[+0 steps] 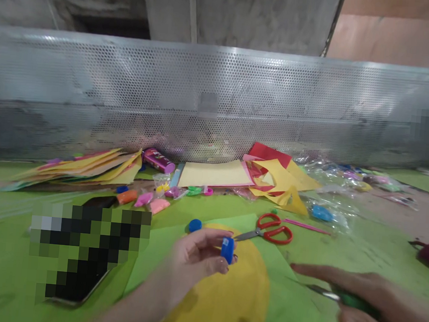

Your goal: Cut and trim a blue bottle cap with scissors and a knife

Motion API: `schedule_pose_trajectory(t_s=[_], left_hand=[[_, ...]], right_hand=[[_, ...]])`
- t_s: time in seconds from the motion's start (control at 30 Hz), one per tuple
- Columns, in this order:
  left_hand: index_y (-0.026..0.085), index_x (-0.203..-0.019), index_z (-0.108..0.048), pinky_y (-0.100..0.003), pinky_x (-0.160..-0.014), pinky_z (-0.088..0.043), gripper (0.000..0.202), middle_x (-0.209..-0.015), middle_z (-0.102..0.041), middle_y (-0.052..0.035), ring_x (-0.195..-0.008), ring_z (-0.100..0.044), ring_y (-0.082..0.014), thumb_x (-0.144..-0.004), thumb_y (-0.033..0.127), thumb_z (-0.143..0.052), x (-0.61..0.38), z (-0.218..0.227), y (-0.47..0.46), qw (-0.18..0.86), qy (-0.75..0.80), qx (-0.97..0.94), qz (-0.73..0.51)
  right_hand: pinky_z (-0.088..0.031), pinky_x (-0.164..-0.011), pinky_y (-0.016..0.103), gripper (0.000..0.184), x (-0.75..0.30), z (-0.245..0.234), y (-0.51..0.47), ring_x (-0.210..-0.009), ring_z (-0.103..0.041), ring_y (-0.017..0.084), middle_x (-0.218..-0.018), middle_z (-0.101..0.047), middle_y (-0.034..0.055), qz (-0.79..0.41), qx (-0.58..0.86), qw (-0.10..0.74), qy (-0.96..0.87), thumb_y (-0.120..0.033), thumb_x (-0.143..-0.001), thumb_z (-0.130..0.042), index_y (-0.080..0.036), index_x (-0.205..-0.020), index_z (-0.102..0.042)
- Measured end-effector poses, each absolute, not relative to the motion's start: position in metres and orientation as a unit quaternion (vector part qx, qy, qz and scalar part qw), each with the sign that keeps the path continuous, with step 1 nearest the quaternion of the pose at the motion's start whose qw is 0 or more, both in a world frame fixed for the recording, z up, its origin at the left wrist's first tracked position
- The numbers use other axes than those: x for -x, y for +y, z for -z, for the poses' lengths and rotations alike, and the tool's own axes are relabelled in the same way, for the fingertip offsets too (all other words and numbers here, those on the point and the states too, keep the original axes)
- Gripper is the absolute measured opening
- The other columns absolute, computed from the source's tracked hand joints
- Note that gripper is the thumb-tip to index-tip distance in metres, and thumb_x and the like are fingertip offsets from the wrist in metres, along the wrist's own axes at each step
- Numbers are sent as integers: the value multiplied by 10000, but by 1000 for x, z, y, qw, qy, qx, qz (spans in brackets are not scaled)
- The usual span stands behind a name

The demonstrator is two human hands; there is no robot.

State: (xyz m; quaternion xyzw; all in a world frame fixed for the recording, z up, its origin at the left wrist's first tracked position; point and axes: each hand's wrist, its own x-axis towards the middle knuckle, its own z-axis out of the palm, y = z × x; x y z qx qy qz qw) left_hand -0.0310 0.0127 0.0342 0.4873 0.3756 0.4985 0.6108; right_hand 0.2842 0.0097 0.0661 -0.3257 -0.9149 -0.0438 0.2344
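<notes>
My left hand [202,260] is closed, pinching a small blue piece [227,251] with a pale mark on it between thumb and fingers. The piece is held above a yellow paper circle [232,298] that lies on a green paper sheet [153,261]. Beyond my left hand lies a round blue disc [195,225]. My right hand [378,305] is wrapped around a green-handled craft knife [356,301], its thin metal tip pointing left over the green sheet. Red-handled scissors [268,232] lie between my hands, farther back, with blades partly over the sheet.
Dark phone-like objects [75,289] lie at left, partly pixelated. Behind are paper stacks [97,168], a purple canister [158,161], coloured clay packets [158,205], a pink stick [306,226] and a blue packet [321,213]. A perforated metal panel [168,92] bounds the back.
</notes>
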Motion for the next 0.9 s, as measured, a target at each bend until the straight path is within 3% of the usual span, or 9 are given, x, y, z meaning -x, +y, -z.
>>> schedule_pose_trajectory(t_s=[0.1, 0.23, 0.4, 0.63, 0.9], left_hand=[[203, -1016, -730, -288, -738, -543, 481, -889, -756, -40, -853, -682, -186, -618, 385, -929, 30, -33, 12, 619, 364, -477, -507], [191, -983, -714, -263, -726, -544, 419, -892, -736, -33, -830, -661, -151, -651, 346, -917, 31, -27, 13, 624, 352, -473, -512], [178, -968, -663, -236, -596, -522, 337, -916, -711, -46, -802, -644, -160, -711, 278, -856, 32, -19, 13, 622, 366, -474, -504], [203, -1086, -673, -237, -606, -503, 368, -938, -713, -43, -863, -634, -177, -747, 261, -804, 29, -12, 10, 628, 387, -487, -467], [237, -1041, -692, -329, -794, -503, 373, -966, -736, -34, -887, -641, -190, -703, 302, -836, 25, -6, 5, 606, 400, -489, -483]], right_hand=[[-594, -517, 223, 404, -229, -83, 18, -701, -738, 168, -974, -762, 13, 141, 266, 247, -921, -361, -1100, -234, -244, -1208, -606], [-577, -523, 302, 467, -197, -81, 36, -774, -734, 214, -920, -745, 88, 249, 220, 240, -912, -284, -1099, -167, -158, -1045, -613], [-534, -531, 316, 449, -189, -64, 51, -677, -699, 201, -835, -719, 92, 269, 176, 241, -916, -178, -1076, -141, -141, -977, -578], [-466, -505, 314, 328, -198, -47, 43, -575, -609, 190, -745, -644, 40, 266, 183, 222, -920, -115, -1035, -211, -175, -950, -522], [-402, -458, 271, 297, -192, -47, 38, -499, -546, 157, -681, -574, -10, 248, 196, 214, -924, 25, -805, -313, -210, -907, -463]])
